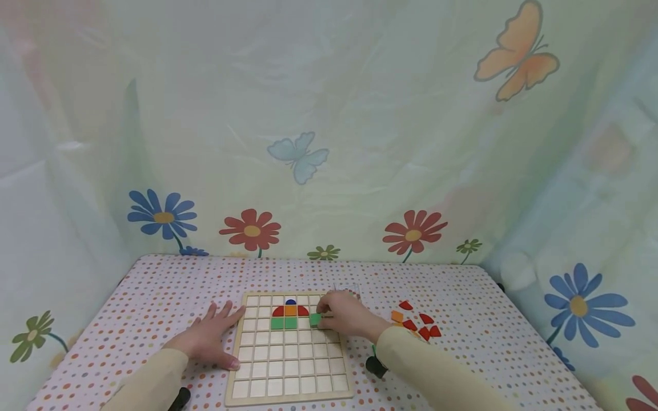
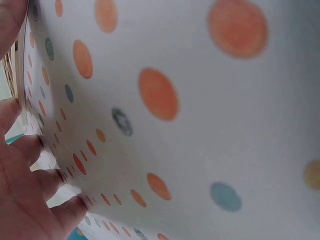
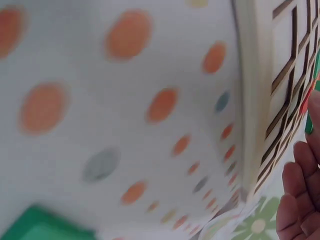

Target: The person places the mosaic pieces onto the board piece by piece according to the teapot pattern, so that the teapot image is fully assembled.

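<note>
A wooden grid board [image 1: 288, 399] lies on the table, with a small pattern of coloured tiles in its upper cells. A blue semicircle [image 1: 291, 302] tops an orange square [image 1: 291, 310], flanked by a red quarter-round [image 1: 278, 311] and a second red quarter-round [image 1: 303, 311]. Below them sit two green squares [image 1: 277, 323]. My right hand [image 1: 346, 314] pinches another green square tile [image 1: 315, 319] over the board, to the right of the pattern. With fingers spread, my left hand [image 1: 208, 335] rests at the board's left edge, thumb on its frame.
Several loose red tiles [image 1: 424, 333] and an orange square [image 1: 397, 316] lie on the dotted table right of the board. A green piece [image 3: 45, 227] shows in the right wrist view. Something clear [image 1: 348, 287] lies behind my right hand. A flowered curtain [image 1: 329, 194] rises behind the table.
</note>
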Demonstrator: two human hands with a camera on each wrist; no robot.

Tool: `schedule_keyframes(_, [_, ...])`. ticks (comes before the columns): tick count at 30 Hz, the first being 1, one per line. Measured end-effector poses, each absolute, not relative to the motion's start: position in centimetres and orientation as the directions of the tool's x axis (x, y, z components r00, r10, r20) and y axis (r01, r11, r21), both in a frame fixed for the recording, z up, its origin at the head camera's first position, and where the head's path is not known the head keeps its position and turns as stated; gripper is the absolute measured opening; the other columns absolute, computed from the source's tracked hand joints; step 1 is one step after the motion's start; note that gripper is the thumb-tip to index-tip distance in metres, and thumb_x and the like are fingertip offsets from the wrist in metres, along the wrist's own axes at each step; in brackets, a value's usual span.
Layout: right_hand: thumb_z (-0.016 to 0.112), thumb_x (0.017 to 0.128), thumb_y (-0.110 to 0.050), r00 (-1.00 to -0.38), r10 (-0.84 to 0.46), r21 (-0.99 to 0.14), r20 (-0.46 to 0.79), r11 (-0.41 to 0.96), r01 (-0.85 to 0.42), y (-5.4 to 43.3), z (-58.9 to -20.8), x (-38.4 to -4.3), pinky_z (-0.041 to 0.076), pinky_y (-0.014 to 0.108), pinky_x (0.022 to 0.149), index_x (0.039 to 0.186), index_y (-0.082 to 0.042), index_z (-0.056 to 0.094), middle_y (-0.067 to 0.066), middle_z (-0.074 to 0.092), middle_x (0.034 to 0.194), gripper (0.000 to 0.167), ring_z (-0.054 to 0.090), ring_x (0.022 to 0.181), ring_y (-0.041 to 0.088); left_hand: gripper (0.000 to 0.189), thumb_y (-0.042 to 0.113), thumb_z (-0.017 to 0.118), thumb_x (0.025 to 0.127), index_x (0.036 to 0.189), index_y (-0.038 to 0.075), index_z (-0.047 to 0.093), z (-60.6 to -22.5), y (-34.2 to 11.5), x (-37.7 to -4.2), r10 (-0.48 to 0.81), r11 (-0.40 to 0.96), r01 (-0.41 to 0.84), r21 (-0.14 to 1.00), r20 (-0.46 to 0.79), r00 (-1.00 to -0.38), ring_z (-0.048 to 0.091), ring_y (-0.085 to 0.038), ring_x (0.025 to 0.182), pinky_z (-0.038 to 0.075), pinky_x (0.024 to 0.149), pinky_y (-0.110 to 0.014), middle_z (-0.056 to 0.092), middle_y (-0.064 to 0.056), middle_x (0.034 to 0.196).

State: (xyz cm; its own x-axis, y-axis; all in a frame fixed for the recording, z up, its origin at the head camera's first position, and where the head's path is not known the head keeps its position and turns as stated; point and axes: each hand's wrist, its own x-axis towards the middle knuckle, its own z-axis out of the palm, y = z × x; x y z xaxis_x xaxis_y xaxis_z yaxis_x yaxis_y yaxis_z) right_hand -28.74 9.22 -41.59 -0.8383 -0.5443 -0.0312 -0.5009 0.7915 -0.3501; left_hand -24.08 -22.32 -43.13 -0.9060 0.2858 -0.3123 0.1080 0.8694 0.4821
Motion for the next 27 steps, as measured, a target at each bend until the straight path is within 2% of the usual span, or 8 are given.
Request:
schedule_keyframes(7, [0.079, 0.09, -0.018, -0.832, -0.554, -0.187, -0.03, 0.821, -0.54, 7.6, -41.7, -28.8, 0.057, 0.027, 0.081, 0.103, -0.01, 0.076, -0.002, 0.072, 0.099, 0.016, 0.065, 0.095, 0.013, 0.114, 0.036, 0.094, 0.068, 0.161, 0.009, 0.032, -43.1, -22.2, -24.3, 0.288, 0.868, 0.109, 0.484, -0.314, -0.905, 0.002, -0.063, 0.15, 0.009, 0.115, -0.081, 0.014, -0.034, 0.166])
schedule_keyframes(16, [0.083, 0.086, -0.021, -0.808, -0.589, -0.022, 0.025, 0.808, -0.589, 6.4, -41.7, -28.2, 0.058, 0.029, 0.085, 0.101, -0.014, 0.078, -0.003, 0.074, 0.099, 0.017, 0.067, 0.096, 0.016, 0.114, 0.037, 0.094, 0.068, 0.16, 0.007, 0.033, -42.9, -22.2, -24.1, 0.29, 0.868, 0.113, 0.483, -0.309, -0.906, 0.003, -0.064, 0.15, 0.01, 0.115, -0.081, 0.015, -0.034, 0.166])
schedule_keyframes(20, [0.084, 0.084, -0.02, -0.8, -0.598, -0.029, 0.039, 0.8, -0.599, 6.2, -41.6, -28.1, 0.057, 0.028, 0.08, 0.099, -0.014, 0.078, -0.003, 0.074, 0.097, 0.017, 0.066, 0.091, 0.015, 0.113, 0.036, 0.094, 0.068, 0.16, 0.007, 0.033, -42.7, -22.1, -24.0, 0.287, 0.866, 0.106, 0.488, -0.312, -0.906, 0.003, -0.063, 0.15, 0.01, 0.115, -0.081, 0.015, -0.034, 0.166])
schedule_keyframes(27, [0.085, 0.084, -0.021, -0.821, -0.571, -0.132, 0.006, 0.813, -0.567, 6.1, -41.6, -28.1, 0.056, 0.028, 0.079, 0.098, -0.012, 0.077, -0.004, 0.073, 0.094, 0.018, 0.064, 0.09, 0.013, 0.112, 0.035, 0.094, 0.068, 0.159, 0.007, 0.034, -42.5, -22.0, -23.9, 0.28, 0.866, 0.098, 0.49, -0.314, -0.907, 0.004, -0.062, 0.151, 0.01, 0.115, -0.08, 0.016, -0.034, 0.166])
